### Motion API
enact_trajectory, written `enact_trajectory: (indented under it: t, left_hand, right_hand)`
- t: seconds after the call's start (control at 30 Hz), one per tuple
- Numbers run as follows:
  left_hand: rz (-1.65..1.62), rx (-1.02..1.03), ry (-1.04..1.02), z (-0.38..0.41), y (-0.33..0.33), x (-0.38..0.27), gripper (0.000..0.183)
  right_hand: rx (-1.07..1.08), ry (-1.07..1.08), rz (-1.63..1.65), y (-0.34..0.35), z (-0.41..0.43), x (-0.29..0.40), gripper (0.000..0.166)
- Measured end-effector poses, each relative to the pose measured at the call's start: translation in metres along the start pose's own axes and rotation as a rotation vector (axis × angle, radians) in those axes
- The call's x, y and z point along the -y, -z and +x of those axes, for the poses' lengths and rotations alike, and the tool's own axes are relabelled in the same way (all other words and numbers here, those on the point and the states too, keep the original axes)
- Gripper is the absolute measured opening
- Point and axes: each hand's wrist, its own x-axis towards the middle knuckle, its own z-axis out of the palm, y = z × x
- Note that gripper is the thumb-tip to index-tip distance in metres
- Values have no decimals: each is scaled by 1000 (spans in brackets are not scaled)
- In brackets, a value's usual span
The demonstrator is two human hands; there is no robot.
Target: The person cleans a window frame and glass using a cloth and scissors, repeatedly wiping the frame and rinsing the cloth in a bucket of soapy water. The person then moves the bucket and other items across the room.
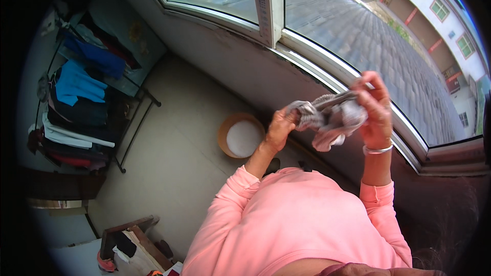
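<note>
A crumpled grey-brown cloth (pixel 330 117) hangs between my two hands, in front of the window sill. My left hand (pixel 282 128) grips its bunched left end. At the other end, my right hand (pixel 374 103) has hold of the cloth with fingers and thumb, close to the window frame; a silvery bangle (pixel 378 149) circles that wrist. Part of the cloth droops between the hands, and motion blurs it slightly. Below and to the left of my left hand, an orange-brown basin (pixel 223 142) stands on the floor with whitish, sudsy-looking contents.
A sliding window (pixel 276 42) runs along the wall, with a tiled roof (pixel 345 34) outside. On the left stands a black metal rack (pixel 136 130) of hanging clothes (pixel 78 84). A wooden piece of furniture (pixel 130 228) with cloths on it is at lower left.
</note>
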Motion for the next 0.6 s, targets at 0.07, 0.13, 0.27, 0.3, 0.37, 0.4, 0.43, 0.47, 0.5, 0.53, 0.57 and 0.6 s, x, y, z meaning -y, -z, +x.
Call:
enact_trajectory:
  t: [0.07, 0.13, 0.27, 0.3, 0.37, 0.4, 0.43, 0.47, 0.5, 0.53, 0.57, 0.6]
  left_hand:
    - [-71, -211, -112, -1, 19, -16, 29]
    - [-142, -361, -186, 4, 39, -39, 30]
    - [-153, -561, -77, 1, 66, -80, 45]
    - [-184, -470, -124, -1, 69, -86, 46]
    - [-243, -290, -218, 2, 77, -98, 47]
    - [-217, -255, -252, 5, 85, -103, 51]
    - [-401, -249, -191, 10, 74, -115, 48]
    - [-475, -210, -211, 12, 64, -125, 48]
    - [-565, -145, -208, 24, 49, -133, 48]
    - [-491, -81, -304, 25, 36, -143, 47]
    - [-838, 292, -250, 37, 33, -150, 47]
    - [-1114, 639, -65, 49, 29, -158, 47]
  right_hand:
    - [-283, 57, 124, 2, 6, 17, 20]
    - [-511, 159, 191, 2, 8, 26, 23]
    - [-328, 283, 229, 37, 26, 33, 29]
    - [-455, 325, 171, 30, 32, 35, 29]
    - [-276, 379, 180, 28, 40, 41, 29]
    - [-146, 407, 192, 36, 46, 46, 29]
    - [-21, 436, 202, 46, 51, 51, 29]
    - [-47, 455, 239, 53, 55, 57, 25]
    - [-109, 528, 192, 52, 58, 75, 22]
    - [-160, 575, 176, 51, 66, 83, 20]
    - [-212, 623, 157, 50, 74, 91, 18]
    - [-75, 676, 161, 46, 85, 98, 16]
